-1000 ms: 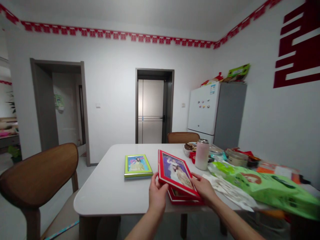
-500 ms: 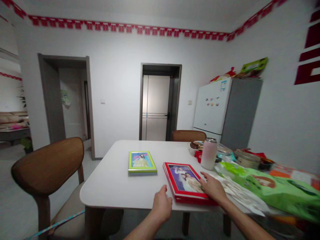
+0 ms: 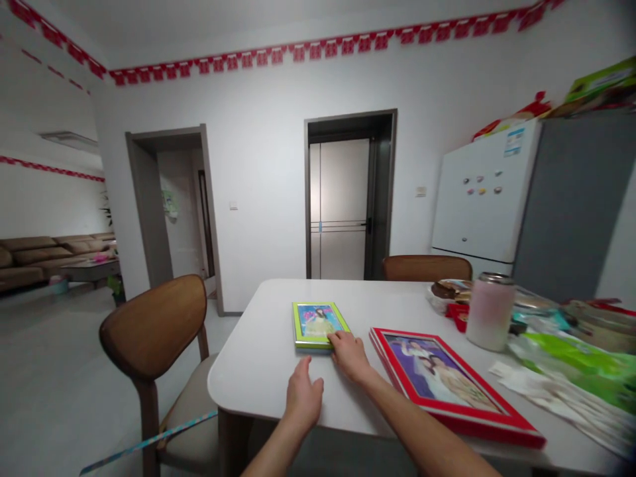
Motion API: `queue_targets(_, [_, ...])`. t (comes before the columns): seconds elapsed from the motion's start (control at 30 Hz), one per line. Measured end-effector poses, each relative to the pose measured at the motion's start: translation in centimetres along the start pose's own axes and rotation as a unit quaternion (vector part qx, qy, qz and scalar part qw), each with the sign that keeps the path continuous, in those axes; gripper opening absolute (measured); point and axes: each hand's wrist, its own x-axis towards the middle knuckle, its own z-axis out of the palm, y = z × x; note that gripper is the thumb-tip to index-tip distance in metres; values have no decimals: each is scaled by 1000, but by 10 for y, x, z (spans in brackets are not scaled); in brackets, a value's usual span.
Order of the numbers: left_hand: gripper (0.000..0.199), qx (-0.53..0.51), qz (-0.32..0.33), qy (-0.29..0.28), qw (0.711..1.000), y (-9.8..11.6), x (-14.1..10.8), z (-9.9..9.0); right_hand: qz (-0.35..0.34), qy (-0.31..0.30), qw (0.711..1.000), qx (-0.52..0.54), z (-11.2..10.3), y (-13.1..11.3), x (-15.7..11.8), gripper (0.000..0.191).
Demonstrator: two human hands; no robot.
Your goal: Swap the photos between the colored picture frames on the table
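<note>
A small yellow-green picture frame point(image 3: 320, 324) lies flat on the white table with its photo facing up. My right hand point(image 3: 350, 355) has its fingers curled over the frame's near right corner; the thumb is mostly hidden. Just in front of the frame, my left hand point(image 3: 304, 395) is open and empty, thumb apart from the fingers, not touching the frame. A larger red picture frame point(image 3: 447, 377) lies face up to the right, on top of what looks like another red one. My right forearm passes over its left edge.
A pink-white tumbler point(image 3: 491, 311) stands behind the red frame. White gloves point(image 3: 556, 397) and a green plastic package point(image 3: 581, 364) lie at the right. Brown chairs stand at the table's left point(image 3: 159, 331) and far side point(image 3: 427, 267). A fridge point(image 3: 477, 199) is beyond.
My right hand has left the red frame and moved left onto the green frame's corner. My left hand has shifted closer to the green frame. The camera view has turned left.
</note>
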Motion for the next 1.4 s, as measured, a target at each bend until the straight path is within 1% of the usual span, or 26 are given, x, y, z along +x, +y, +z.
queue_targets(0.1, [51,45,53,5,998,1,-3,-3,0,-1,1000,-8,-3,3,-17,35])
queue_targets(0.2, [55,90,105,-2,990,4,-5,-1,-31,-1,999,7,-8,6,-41,35])
queue_targets(0.27, [52,118,139,-14,983,7,-4,3,-59,-2,998,27,-10,10,-56,35])
queue_targets(0.33, [42,146,168,-27,974,12,-2,8,-63,16,997,43,-8,14,-67,37])
queue_targets(0.37, [36,160,179,-33,970,15,0,11,-45,37,997,48,-5,16,-71,39])
queue_targets(0.43, [27,189,191,-43,962,20,6,14,20,82,995,61,0,18,-75,48])
queue_targets(0.5, [22,214,194,-52,956,24,15,14,73,101,988,88,4,18,-75,59])
queue_targets(0.57, [17,236,190,-57,951,26,25,10,90,103,983,119,6,17,-70,65])
queue_targets(0.6, [19,244,186,-58,950,26,31,7,92,106,981,131,6,17,-66,68])
queue_targets(0.63, [23,251,181,-56,949,26,36,2,98,110,979,139,6,17,-63,70])
queue_targets(0.7, [30,258,168,-48,950,26,45,-10,132,107,975,145,6,18,-55,74])
queue_targets(0.8, [23,255,141,-18,956,26,55,-34,184,80,972,123,9,18,-47,75])
queue_targets(0.83, [20,251,128,-2,959,26,57,-43,184,70,975,105,10,18,-45,70])
queue_targets(0.9, [16,238,101,34,965,28,60,-61,158,50,984,65,12,15,-40,52])
queue_targets(0.97, [16,220,76,74,970,29,61,-80,136,30,989,37,12,10,-33,37])
queue_targets(1.0, [17,208,64,96,971,29,60,-90,137,26,990,33,12,7,-29,35])
queue_targets(1.07, [17,179,40,141,973,28,57,-111,149,30,988,35,10,-3,-23,35])
queue_targets(1.13, [18,141,15,187,972,25,53,-130,144,63,985,73,7,-18,-20,37])
queue_targets(1.17, [18,118,4,209,971,23,50,-138,124,82,982,115,5,-27,-21,38])
queue_targets(1.2, [18,92,-6,229,969,20,47,-144,98,95,975,176,2,-37,-24,38])
queue_targets(1.23, [18,65,-14,245,967,17,43,-148,77,93,959,256,-1,-48,-27,39])
queue_targets(1.27, [18,35,-18,258,965,14,38,-150,66,73,932,348,-5,-58,-32,42])
queue_targets(1.3, [18,4,-20,267,964,10,32,-149,78,35,894,440,-10,-67,-37,48])
queue_targets(1.33, [19,-28,-20,272,962,6,26,-147,106,-10,844,525,-16,-75,-42,55])
queue_targets(1.37, [21,-60,-20,276,959,2,18,-143,144,-50,788,596,-22,-81,-47,63])
queue_targets(1.4, [23,-91,-22,280,956,-2,10,-138,180,-82,735,649,-28,-85,-52,68])
